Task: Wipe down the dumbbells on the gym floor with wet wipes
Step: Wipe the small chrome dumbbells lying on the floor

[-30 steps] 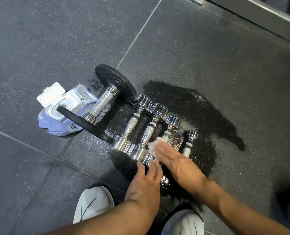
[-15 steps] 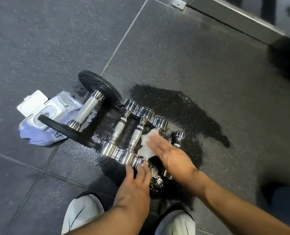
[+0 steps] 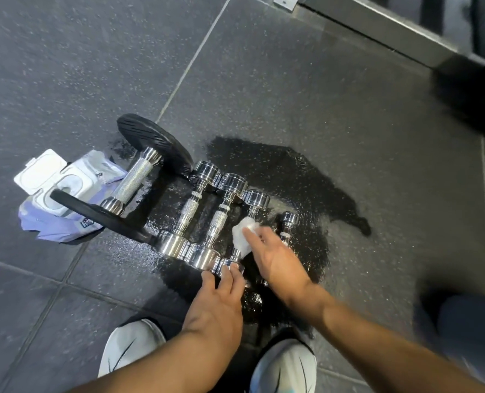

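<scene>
Your right hand (image 3: 278, 259) presses the wipe (image 3: 242, 236) flat-fingered onto the small dumbbell (image 3: 257, 198), third right of the big dumbbell (image 3: 133, 180). Its length points away from you, slightly rightward. Your left hand (image 3: 218, 304) rests straight fingers on its near end.

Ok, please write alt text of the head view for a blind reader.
A right hand presses a white wipe onto the handle of a chrome dumbbell on a wet gym floor; the left hand rests on its near end. An open wipes pack lies further left.
</scene>
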